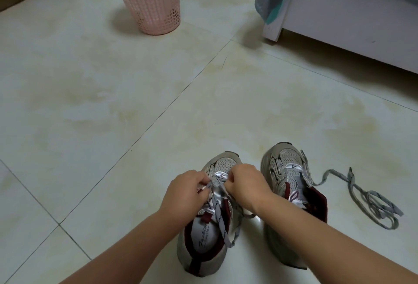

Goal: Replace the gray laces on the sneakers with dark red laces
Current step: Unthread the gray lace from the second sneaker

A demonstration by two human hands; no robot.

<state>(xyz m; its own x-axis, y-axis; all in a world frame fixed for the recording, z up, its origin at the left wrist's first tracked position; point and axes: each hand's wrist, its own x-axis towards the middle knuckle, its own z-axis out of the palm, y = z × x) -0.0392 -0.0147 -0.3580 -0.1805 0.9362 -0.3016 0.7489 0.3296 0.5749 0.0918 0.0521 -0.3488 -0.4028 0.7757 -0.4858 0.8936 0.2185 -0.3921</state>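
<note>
While two gray mesh sneakers with dark red lining stand side by side on the pale tiled floor, the left hand and right hand each pinch the flat gray lace over the left sneaker. The right sneaker stands just beside, its loosened gray lace trailing in a heap on the tiles. A pink perforated plastic basket stands well apart.
</note>
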